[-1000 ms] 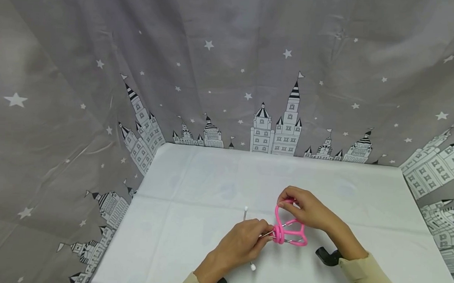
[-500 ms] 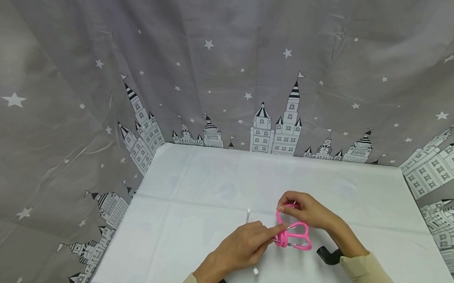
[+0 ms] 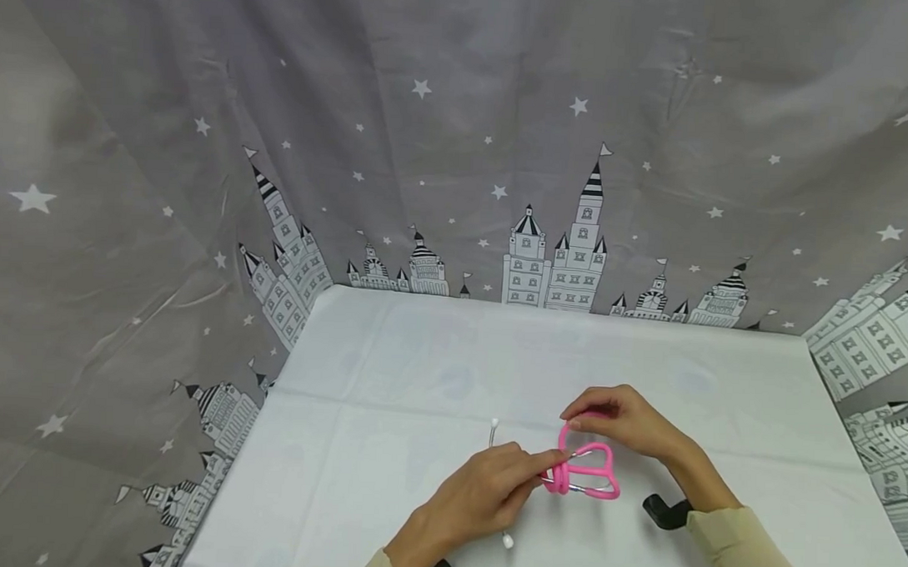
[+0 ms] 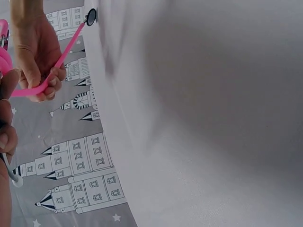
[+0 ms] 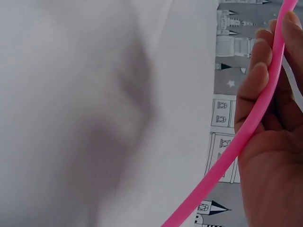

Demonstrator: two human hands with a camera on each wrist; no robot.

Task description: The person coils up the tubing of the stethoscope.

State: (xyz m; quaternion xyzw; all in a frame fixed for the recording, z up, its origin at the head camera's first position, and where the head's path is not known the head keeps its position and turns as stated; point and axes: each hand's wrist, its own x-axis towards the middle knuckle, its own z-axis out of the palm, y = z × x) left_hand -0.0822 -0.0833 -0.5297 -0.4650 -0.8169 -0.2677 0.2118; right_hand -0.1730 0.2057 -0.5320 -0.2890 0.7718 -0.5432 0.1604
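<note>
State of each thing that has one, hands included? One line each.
Stethoscope: held, tubing looped and partly coiled
Chest piece: at tubing's end, not held
White ear tips: spread apart
Left hand: holding stethoscope near the coil
Right hand: gripping the tubing
White cloth: lightly creased
Grey curtain: hanging, wrinkled

The stethoscope (image 3: 560, 479) stretches between the hands (image 3: 484, 489) above the table (image 3: 391, 356), with the curtain (image 3: 445, 116) behind.
</note>
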